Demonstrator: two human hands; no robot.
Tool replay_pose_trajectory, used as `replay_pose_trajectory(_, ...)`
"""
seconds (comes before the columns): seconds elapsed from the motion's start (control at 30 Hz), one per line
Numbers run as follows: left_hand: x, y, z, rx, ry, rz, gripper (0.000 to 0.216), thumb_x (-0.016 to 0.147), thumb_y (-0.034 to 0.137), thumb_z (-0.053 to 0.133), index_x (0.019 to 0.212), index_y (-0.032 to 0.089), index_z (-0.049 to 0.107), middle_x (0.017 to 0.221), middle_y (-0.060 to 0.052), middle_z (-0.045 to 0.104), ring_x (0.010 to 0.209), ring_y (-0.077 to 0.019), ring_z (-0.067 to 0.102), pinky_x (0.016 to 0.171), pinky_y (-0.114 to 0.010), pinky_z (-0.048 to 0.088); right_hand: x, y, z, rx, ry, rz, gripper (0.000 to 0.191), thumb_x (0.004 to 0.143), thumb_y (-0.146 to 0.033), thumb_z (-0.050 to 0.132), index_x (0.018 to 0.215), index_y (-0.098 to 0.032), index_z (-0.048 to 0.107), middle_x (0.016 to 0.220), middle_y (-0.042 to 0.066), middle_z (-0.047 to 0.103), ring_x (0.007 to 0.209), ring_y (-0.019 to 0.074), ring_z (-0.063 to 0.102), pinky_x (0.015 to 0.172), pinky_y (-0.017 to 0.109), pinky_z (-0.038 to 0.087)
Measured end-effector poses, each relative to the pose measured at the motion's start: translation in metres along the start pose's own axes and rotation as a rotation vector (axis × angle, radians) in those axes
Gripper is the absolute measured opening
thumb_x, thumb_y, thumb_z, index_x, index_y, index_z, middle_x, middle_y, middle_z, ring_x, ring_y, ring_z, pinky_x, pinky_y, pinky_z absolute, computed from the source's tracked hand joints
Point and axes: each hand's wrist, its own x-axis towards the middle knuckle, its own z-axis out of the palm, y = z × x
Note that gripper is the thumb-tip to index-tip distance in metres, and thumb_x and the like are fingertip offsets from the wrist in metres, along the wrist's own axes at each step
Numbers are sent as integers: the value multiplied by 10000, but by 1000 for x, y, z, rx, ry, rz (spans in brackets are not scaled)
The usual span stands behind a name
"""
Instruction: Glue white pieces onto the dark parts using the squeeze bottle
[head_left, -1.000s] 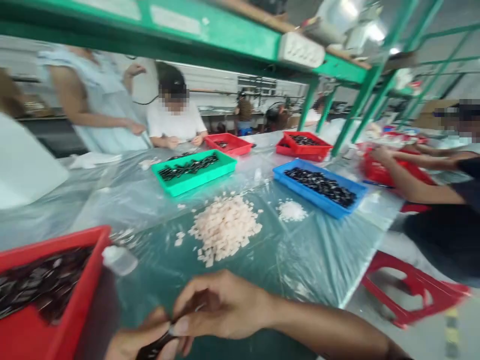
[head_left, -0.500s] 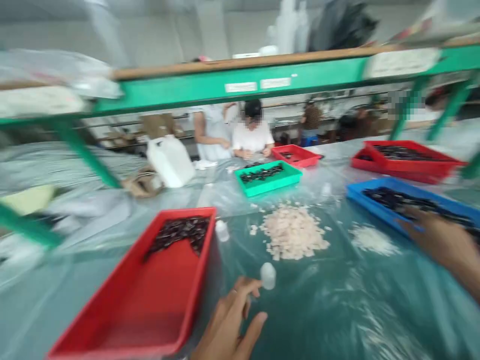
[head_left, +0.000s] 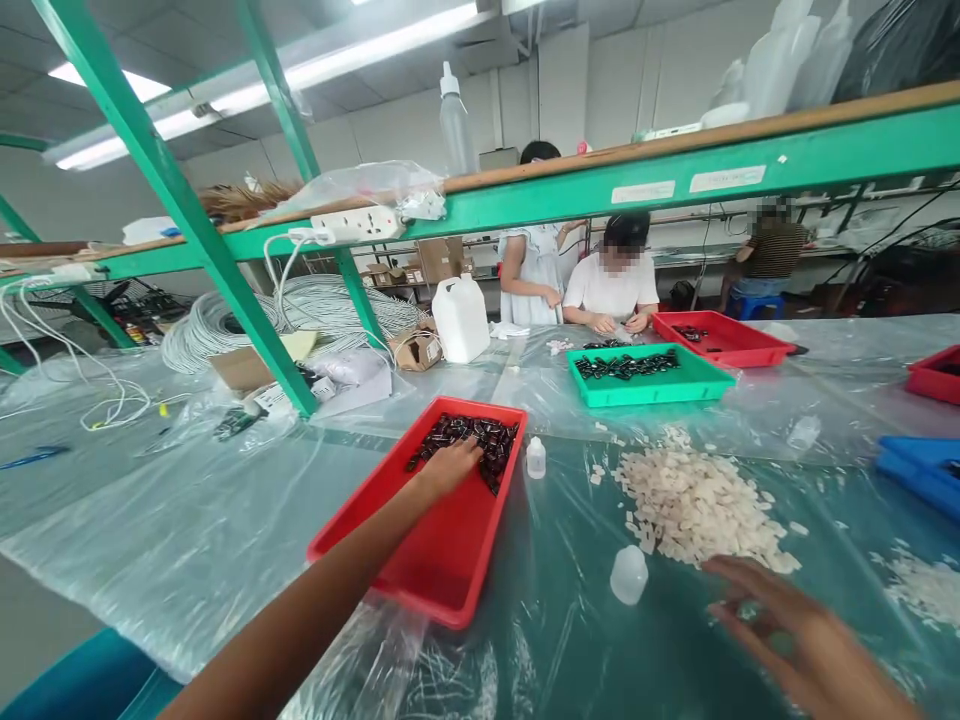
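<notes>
Since the earlier moment my left hand [head_left: 448,468] has left the small white bottle [head_left: 628,575] and gone into the red tray [head_left: 450,545], and my right hand [head_left: 795,640] has come back from the blue tray [head_left: 919,470]. The black parts [head_left: 484,438] are small, dark and shiny, heaped at the far end of the red tray; its near end is bare. My left fingers lie together on this heap; whether they grip a part I cannot tell. My right fingers [head_left: 731,572] are spread apart and hold nothing, to the right of the red tray, beside the white chips [head_left: 697,505]. The red tray's long axis runs away from me, leaning slightly right.
</notes>
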Motion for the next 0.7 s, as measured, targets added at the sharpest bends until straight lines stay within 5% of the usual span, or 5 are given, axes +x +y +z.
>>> replay_pose_trajectory(0.17,19,4,10,22,-35,74,324,988,299,676,1285,175,636,1302,-101,675,1086,-266,702,901,-481,603,32,-43,44,9,-148,29,414,862,-450,679,1247,-300,674,1020,94,722,654,220,686,551,318,552)
replay_pose_trajectory(0.37,-27,2,-14,-244,81,-34,309,989,304,673,1266,170,642,1258,-95,690,1036,-252,714,867,-459,612,43,-48,46,215,-245,39,335,876,-528,670,1084,-266,642,1185,101,688,933,263,699,791,374,582)
replay_pose_trajectory(0.53,-82,98,-11,-723,186,4,197,1035,328,597,1100,155,666,956,-29,716,767,-164,709,691,-335,614,57,-45,26,510,-336,33,433,937,-604,600,1182,-250,561,1216,116,679,1110,261,683,925,378,578)
replay_pose_trajectory(0.6,-85,149,5,-953,100,87,271,1086,362,485,1019,151,641,728,37,646,500,-89,607,464,-215,532,58,-38,20,555,-334,49,420,954,-557,611,1223,-240,554,1183,110,677,1098,251,680,923,380,576)
replay_pose_trajectory(0.7,-67,198,30,-1217,29,170,345,1101,437,361,995,194,581,617,74,538,417,-93,568,363,-185,517,53,-27,16,591,-311,82,417,975,-530,596,1268,-243,523,1112,86,663,1023,236,689,826,369,607)
